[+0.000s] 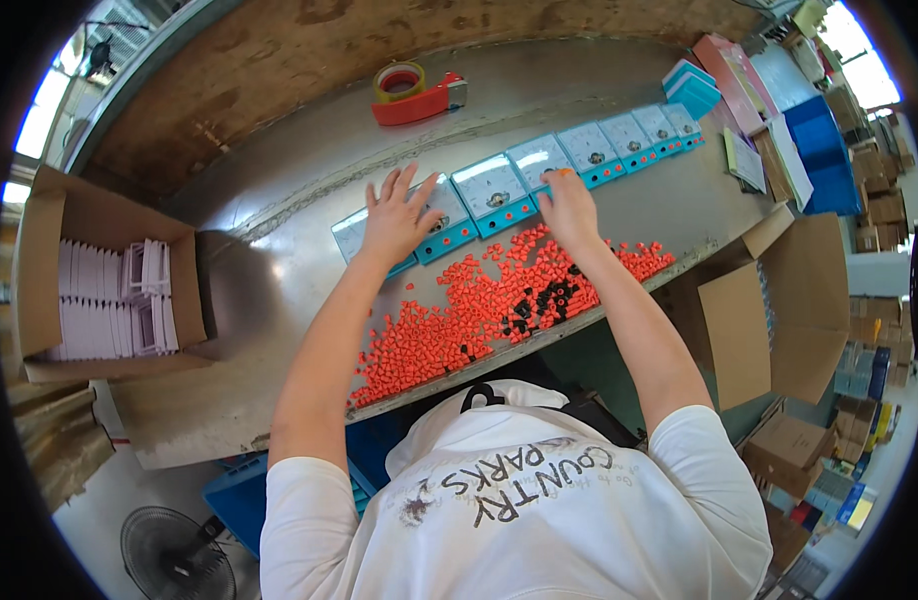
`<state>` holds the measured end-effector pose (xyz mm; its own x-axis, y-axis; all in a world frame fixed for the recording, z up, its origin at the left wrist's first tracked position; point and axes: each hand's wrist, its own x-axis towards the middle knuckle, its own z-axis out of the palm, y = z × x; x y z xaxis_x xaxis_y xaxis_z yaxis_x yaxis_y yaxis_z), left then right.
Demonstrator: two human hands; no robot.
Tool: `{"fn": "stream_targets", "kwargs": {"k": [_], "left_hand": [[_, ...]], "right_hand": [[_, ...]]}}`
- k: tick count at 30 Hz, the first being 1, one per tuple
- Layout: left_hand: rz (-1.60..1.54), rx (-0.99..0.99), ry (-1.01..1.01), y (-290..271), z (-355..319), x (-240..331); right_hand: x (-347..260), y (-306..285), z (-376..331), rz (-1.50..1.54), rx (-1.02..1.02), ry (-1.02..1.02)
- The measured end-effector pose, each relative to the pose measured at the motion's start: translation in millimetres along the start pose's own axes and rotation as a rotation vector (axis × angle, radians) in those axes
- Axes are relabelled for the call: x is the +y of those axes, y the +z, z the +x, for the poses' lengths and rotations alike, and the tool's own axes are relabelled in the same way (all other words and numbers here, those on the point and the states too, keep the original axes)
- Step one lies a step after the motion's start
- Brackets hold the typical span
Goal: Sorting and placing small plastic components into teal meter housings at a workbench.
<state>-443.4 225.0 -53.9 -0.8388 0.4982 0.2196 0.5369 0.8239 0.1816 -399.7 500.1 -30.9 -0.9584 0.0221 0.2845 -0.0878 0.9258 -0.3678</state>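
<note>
A row of flat teal cases (495, 190) with clear faces and small holes along their front edges runs across the metal table. Several holes hold red pieces; others look dark. My left hand (397, 222) is open, fingers spread over the cases at the row's left end. Above a case near the middle, my right hand (571, 208) is closed in a pinch, with a small orange-red plastic piece (564, 172) at its fingertips. Between my forearms and beyond the right one spreads a pile of small red plastic pieces (429, 335), with black pieces (551, 302) mixed in.
A red tape dispenser (415, 103) lies behind the row. At the left, a cardboard box (189, 285) holds stacked white parts. An open carton (734, 335) stands by the near right edge. Papers (744, 160) and a blue bin (824, 150) are at the far right.
</note>
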Motion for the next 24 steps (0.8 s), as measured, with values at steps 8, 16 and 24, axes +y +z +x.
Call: {"fn": "stream_targets", "kwargs": {"k": [8,16,24], "left_hand": [[-0.077,-0.226,0.171,7.3,38.4,29.2],[-0.088,-0.116,0.139,11.3,34.3,32.1],[-0.106,-0.107,0.125,16.8,31.5,25.1]], "right_hand": [[-66.3,34.1,-55.7,1.411,-0.083,0.725],[-78.4,17.8,-46.5,1.204,0.163,0.772],[-144.5,33.5,-85.2,1.342,-0.16,0.616]]}}
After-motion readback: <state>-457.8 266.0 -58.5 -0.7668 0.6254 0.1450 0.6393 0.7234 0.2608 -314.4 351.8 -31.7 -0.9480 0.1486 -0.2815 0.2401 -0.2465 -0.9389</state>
